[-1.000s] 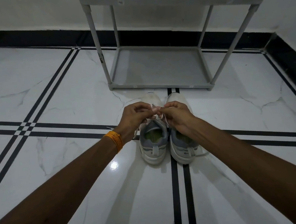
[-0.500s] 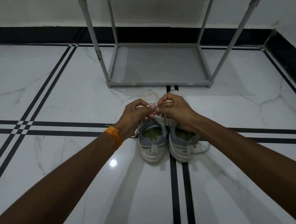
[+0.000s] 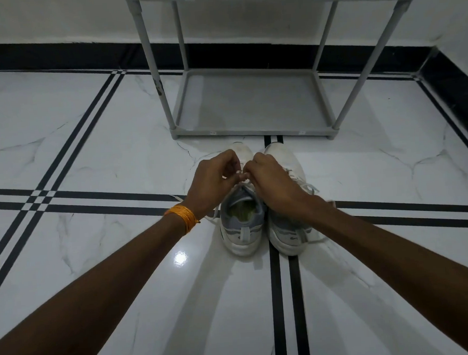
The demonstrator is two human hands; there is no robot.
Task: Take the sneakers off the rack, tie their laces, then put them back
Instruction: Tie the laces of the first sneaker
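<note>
We have the 2 sneakers side by side on the tiled floor, heels toward us, toes at 12 o'clock just short of the rack, whose bottom shelf is bare. Our left hand and right hand meet over the left sneaker, fingers curled in and pinched together on its lace; the lace is mostly hidden by our knuckles, so we cannot tell how far the knot has got.

The main risk, as we judge it, is a slip. A thin lace held only at the fingertips can slide out before the loop is pulled snug, and the knot would fall open. Pulling unevenly could also drag the left sneaker sideways into the right sneaker, at 3 o'clock of it and nearly touching. The right sneaker's loose lace trails toward 3 o'clock under our right wrist, and the wrist could snag it.
</note>
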